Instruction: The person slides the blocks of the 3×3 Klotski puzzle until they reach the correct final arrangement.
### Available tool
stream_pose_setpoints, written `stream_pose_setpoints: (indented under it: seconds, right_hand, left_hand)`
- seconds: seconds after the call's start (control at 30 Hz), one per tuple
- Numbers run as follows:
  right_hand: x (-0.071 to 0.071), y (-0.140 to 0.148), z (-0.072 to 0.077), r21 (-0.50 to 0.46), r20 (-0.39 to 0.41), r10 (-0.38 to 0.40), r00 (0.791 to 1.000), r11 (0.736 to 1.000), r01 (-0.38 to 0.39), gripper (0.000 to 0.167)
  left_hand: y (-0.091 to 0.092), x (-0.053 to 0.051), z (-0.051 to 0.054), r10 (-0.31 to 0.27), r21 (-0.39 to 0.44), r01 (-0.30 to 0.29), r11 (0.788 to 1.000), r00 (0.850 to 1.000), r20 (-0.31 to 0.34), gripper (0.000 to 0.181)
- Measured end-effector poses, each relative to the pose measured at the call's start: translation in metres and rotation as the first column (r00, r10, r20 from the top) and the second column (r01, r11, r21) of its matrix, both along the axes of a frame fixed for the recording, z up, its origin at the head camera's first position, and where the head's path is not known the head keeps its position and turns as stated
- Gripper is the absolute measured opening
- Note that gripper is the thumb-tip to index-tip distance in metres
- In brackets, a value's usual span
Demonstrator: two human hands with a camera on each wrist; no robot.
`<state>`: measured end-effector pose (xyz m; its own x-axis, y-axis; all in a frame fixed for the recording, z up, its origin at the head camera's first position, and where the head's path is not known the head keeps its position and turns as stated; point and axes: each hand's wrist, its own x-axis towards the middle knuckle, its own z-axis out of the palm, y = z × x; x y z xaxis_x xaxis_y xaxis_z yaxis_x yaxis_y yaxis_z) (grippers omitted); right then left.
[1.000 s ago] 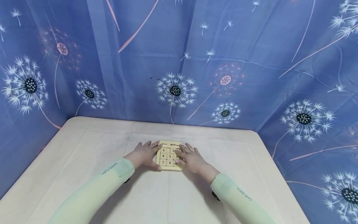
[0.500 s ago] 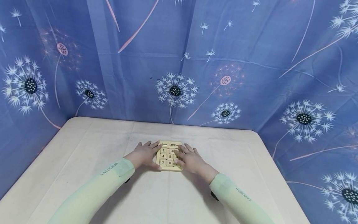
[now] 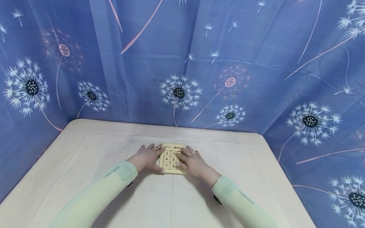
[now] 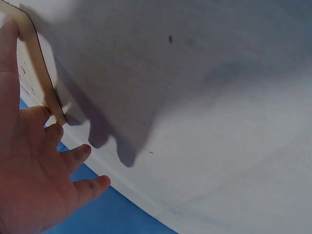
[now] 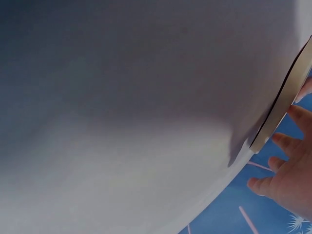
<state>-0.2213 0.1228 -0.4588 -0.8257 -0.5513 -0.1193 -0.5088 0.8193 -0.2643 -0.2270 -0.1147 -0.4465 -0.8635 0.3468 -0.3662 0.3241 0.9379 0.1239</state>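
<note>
A pale wooden number slide puzzle (image 3: 171, 172) lies flat on the table between both hands. My left hand (image 3: 146, 158) touches its left side, thumb at the near corner and forefinger at the far one, other fingers spread. Over the right column reaches my right hand (image 3: 195, 163), its fingers extended across the tiles and hiding part of them. Tile 2 (image 3: 173, 153) sits beside tile 1 (image 3: 166, 153); 4, 5, 7 and 8 also show. The left wrist view has the puzzle's side edge (image 4: 41, 63) under the thumb. Fingers meet the opposite edge (image 5: 282, 102) in the right wrist view.
The table (image 3: 99, 190) wears a white cloth with faint creases. Behind and at both sides hangs a blue curtain (image 3: 142, 79) printed with dandelions. Pale green sleeves (image 3: 94, 193) cover both forearms.
My right hand has shifted slightly left over the puzzle, and tile 2 has slid left towards tile 1. The left hand and the puzzle frame have stayed in place.
</note>
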Motion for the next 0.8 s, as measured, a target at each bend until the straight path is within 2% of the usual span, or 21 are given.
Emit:
stream_pose_setpoints:
  seconds: [0.47,0.8]
  right_hand:
    - [-0.0008,-0.0017,-0.0006,-0.002,0.005,-0.005,1.000,1.000,0.005,0.059]
    - [0.0004,0.0034,0.0020,-0.022,-0.006,0.000,1.000,1.000,0.000,0.056]
  left_hand:
    - [0.0016,0.0007,0.0021,-0.001,0.004,0.001,1.000,1.000,-0.003,0.110]
    - [0.0010,-0.0002,-0.0008,0.006,0.001,-0.006,1.000,1.000,-0.002,0.111]
